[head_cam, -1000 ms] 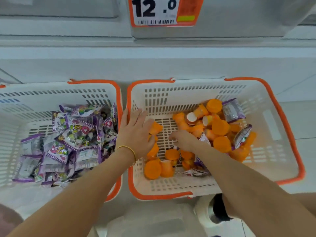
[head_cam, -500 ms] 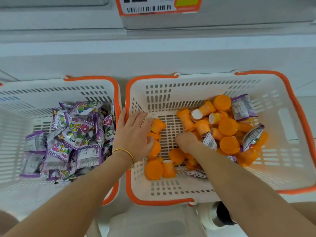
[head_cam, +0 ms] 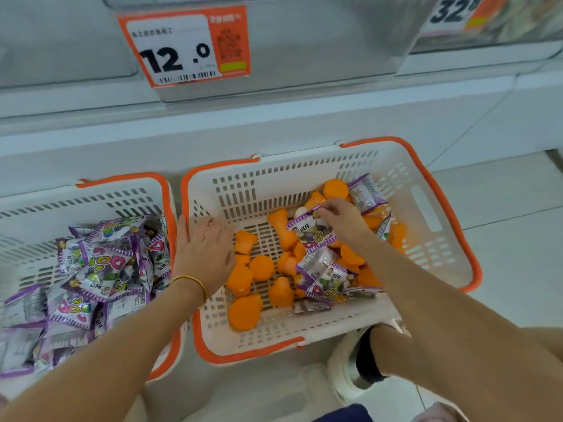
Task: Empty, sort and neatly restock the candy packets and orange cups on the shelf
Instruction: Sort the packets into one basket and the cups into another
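- The left basket (head_cam: 91,190) is white slotted plastic with a smooth orange rim. Its right edge stands just beside the other basket.
- The candy packets (head_cam: 100,269) are heaped in it from the near edge to about the middle. They are glossy, crinkled foil pillows with purple borders, silver faces, pink hearts and bright lettering, lying at all angles over one another.
- The left hand (head_cam: 207,254) lies palm down just inside the left edge of the right basket. Its fingers are straight and a little spread, gripping nothing that shows, and the thumb is at the orange rim. A thin gold bracelet (head_cam: 190,281) circles the wrist.
- The right basket (head_cam: 219,169) is the same slotted white plastic with an orange rim, and has an oval handle slot in its right wall.
- The orange cups (head_cam: 243,312) are scattered over its floor from the near left corner to the far right corner. They are small, matte, tapering tubs with flat round ends, most tipped on their sides.
- Loose packets (head_cam: 326,278) lie on the cups near the middle.
- The right hand (head_cam: 344,220) is toward the far edge, thumb and fingertips pinching the top seam of a purple packet (head_cam: 310,229), which hangs tilted over the cups.
- A corner packet (head_cam: 365,193) lies in the far right corner.
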`<act>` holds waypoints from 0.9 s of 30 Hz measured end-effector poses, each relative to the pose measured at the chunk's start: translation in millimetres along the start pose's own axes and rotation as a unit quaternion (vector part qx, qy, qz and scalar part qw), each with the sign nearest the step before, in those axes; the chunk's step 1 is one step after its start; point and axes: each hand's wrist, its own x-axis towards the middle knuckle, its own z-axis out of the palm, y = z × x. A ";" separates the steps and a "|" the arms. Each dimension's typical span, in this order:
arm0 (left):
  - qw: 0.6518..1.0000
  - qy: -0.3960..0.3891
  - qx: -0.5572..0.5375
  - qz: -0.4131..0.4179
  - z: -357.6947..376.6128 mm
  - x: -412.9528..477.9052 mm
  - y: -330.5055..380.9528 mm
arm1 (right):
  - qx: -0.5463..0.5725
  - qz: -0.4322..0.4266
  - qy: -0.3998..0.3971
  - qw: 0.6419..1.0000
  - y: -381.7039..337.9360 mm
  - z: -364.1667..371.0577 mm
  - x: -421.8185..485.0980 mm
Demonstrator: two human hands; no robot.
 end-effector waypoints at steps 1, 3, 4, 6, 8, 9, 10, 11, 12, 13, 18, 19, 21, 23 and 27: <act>1.000 0.009 0.000 0.023 -0.1 2.6 6.4 | 0.003 -0.002 0.021 1.000 1.2 -14.0 -2.8; 0.996 -0.005 -0.037 0.079 -2.9 9.2 29.5 | -0.004 0.006 0.062 0.998 8.0 -39.4 -9.5; 0.991 -0.044 -0.077 0.101 -4.2 13.2 45.9 | -0.010 0.019 0.081 0.996 14.7 -49.9 -12.4; 0.968 -0.154 -0.170 0.101 -0.1 23.4 81.5 | -0.055 0.063 0.135 0.987 30.9 -67.5 -15.1; 0.934 -0.263 -0.234 0.062 9.4 33.7 115.8 | -0.054 0.114 0.196 0.972 54.4 -78.8 -14.1; 0.920 -0.293 -0.259 0.040 16.2 37.9 130.2 | -0.027 0.141 0.217 0.966 64.4 -82.1 -14.9; 0.910 -0.315 -0.271 0.020 23.9 41.4 142.0 | 0.010 0.166 0.229 0.959 74.6 -83.8 -15.3; 0.904 -0.331 -0.271 0.002 31.1 44.5 151.0 | 0.038 0.182 0.231 0.955 82.8 -83.7 -16.7; 0.902 -0.344 -0.262 -0.015 37.2 46.8 158.1 | 0.061 0.188 0.229 0.953 91.0 -81.6 -17.3; 0.902 -0.352 -0.247 -0.029 42.2 48.8 163.5 | 0.076 0.186 0.227 0.953 95.7 -79.1 -18.8; 0.905 -0.359 -0.208 -0.096 56.1 60.1 174.8 | 0.120 0.153 0.206 0.959 105.3 -58.5 -7.1; 0.901 -0.364 -0.205 -0.115 58.1 62.5 174.9 | 0.120 0.146 0.193 0.963 106.0 -54.6 -4.6; 0.898 -0.376 -0.185 -0.136 58.4 67.1 174.3 | 0.088 0.123 0.173 0.973 112.1 -47.8 -1.0; 0.888 -0.392 -0.188 -0.147 58.0 69.8 172.1 | 0.011 0.087 0.149 0.985 120.0 -45.2 0.1; 0.830 -0.399 -0.330 -0.207 60.3 70.6 168.4 | -0.133 0.037 0.112 0.984 122.3 -49.5 5.4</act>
